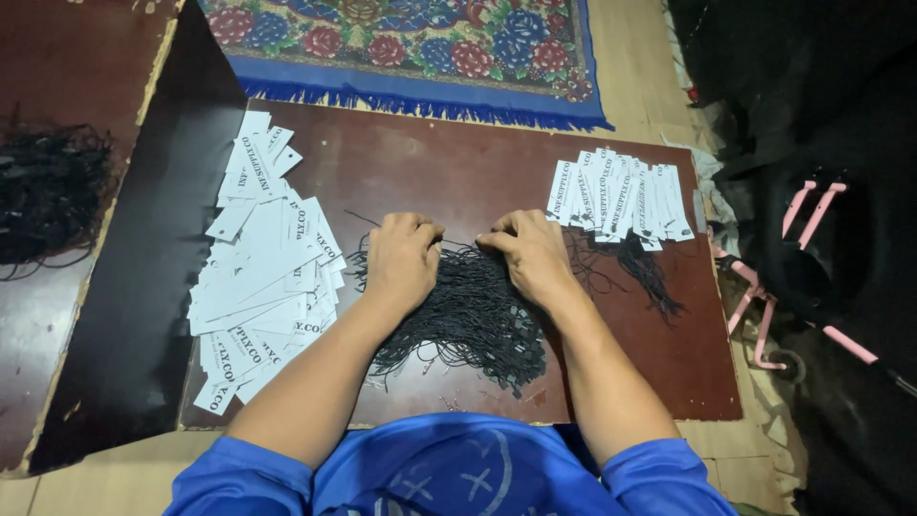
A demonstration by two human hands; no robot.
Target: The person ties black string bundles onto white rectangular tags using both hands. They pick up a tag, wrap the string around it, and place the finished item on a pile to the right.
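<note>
A tangled pile of thin black strings (473, 320) lies in the middle of a dark brown board (458, 167). My left hand (401, 258) rests on the pile's far left edge with fingers curled into the strings. My right hand (530, 250) sits at the pile's far right edge, fingertips pinching strands. A loose heap of white paper tags (267, 277) spreads to the left of my left hand. A fanned row of white tags with black strings attached (621, 196) lies to the right, beyond my right hand.
Another bundle of black strings (48, 191) lies on a second brown board at far left. A floral rug with blue fringe (411, 48) lies beyond the board. Black fabric and a pink metal frame (802, 268) stand at right.
</note>
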